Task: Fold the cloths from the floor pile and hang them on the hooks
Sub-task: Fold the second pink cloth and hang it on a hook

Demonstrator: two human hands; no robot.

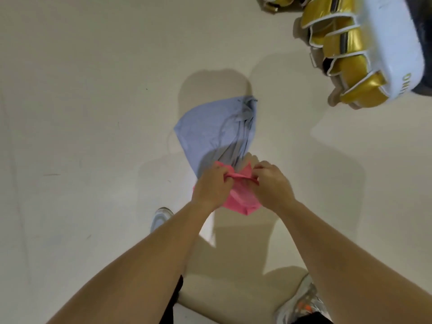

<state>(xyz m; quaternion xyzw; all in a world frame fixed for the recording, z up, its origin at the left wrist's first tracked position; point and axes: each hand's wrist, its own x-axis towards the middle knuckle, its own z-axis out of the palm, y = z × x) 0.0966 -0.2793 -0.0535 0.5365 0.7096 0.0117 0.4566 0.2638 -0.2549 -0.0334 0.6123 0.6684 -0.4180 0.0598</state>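
A pink cloth [240, 198] hangs bunched between both hands at the middle of the head view. My left hand [211, 185] pinches its top edge on the left, and my right hand [272, 183] pinches the same edge on the right. A pale blue-grey cloth [210, 132] with drawstrings lies spread on the floor just beyond the hands; its near end runs under the pink cloth. No hooks are in view.
Gold and white padded gear [364, 52] lies on the cream floor [81, 113] at the top right. My shoes show below: one [160, 218] left of the arms, one [301, 302] at the bottom right.
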